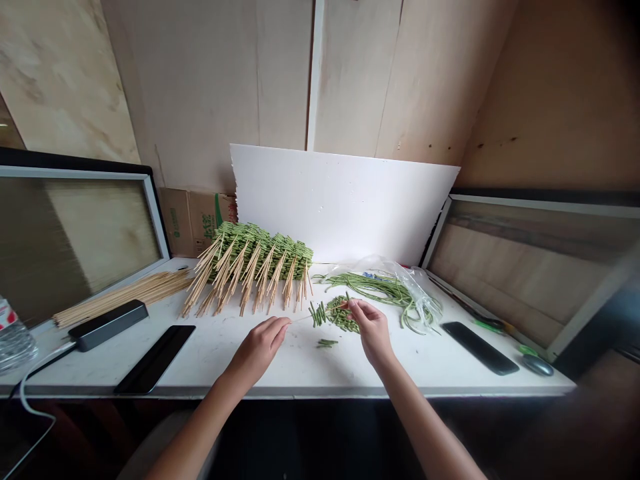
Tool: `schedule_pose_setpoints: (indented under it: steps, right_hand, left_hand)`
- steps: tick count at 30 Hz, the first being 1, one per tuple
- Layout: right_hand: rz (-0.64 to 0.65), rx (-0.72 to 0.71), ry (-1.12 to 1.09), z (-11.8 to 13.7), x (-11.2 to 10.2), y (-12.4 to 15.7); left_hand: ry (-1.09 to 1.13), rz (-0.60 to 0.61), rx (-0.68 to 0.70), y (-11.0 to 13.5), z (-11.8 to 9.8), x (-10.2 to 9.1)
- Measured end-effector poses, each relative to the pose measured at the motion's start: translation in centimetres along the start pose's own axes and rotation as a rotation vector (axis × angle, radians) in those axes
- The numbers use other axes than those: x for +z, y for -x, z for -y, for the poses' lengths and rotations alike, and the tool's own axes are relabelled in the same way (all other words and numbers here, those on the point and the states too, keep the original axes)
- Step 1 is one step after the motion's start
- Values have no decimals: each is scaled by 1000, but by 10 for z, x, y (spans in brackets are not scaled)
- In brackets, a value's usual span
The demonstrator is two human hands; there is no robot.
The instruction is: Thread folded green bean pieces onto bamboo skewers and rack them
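Note:
My left hand (264, 343) is closed on the blunt end of a thin bamboo skewer (301, 319). Several short green bean pieces (317, 314) are threaded side by side along that skewer. At its other end, my right hand (369, 327) pinches a cut green bean piece (348, 297) between thumb and fingertips. Below and behind the skewer lies a pile of cut bean pieces (345, 319), partly hidden by my right hand. A few loose pieces (327, 343) rest on the white table (300, 370) nearer to me.
Stacked bean skewers (265, 250) stand at back left, their sticks pointing toward me. Bare skewers (125, 297), a black box (107, 325) and a phone (156, 360) lie left. Long beans (370, 285) in a plastic bag (420, 290), another phone (480, 348) and a mouse (537, 365) are right.

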State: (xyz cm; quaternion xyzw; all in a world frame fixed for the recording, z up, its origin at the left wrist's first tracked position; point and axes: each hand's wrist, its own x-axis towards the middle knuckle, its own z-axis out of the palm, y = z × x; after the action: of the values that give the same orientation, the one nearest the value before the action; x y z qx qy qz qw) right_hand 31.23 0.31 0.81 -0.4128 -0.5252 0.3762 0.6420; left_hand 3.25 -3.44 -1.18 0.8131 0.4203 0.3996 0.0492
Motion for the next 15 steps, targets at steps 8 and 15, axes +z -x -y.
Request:
schedule_pose_setpoints:
  steps: [8,15]
  right_hand:
    - [-23,-32,2,0,5,5]
    - [8,-25,-32,-4,14,13]
  left_hand:
    - [41,1,-9,1,1,1]
    - [72,4,-12,2,0,5]
